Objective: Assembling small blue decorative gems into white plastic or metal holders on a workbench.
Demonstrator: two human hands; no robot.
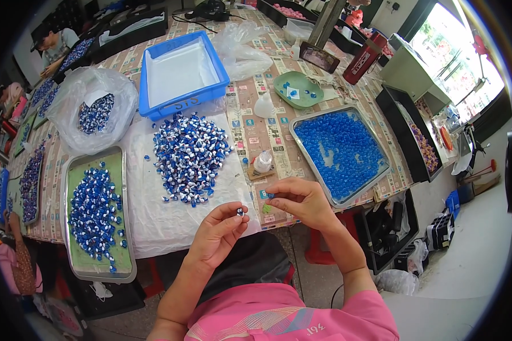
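My left hand [217, 230] is closed in a pinch on a small blue-and-white piece [240, 212], held just past the table's front edge. To its right, my right hand [302, 202] pinches a small blue bead [271, 196], mostly covered by the fingertips. A heap of blue-and-white pieces [190, 156] lies on a white sheet [148, 221] beyond my left hand. Glossy blue beads [347, 148] fill much of a metal tray [388, 169] at the right. More blue-and-white pieces [94, 213] lie on a green-lined tray [74, 266] at the left.
A small white bottle [263, 162] stands between heap and tray. Farther back are a blue plastic tray [144, 85], a clear bag of pieces [62, 105], a green dish [281, 85], a phone [320, 57] and a red flask [365, 58]. Other people sit at the far left.
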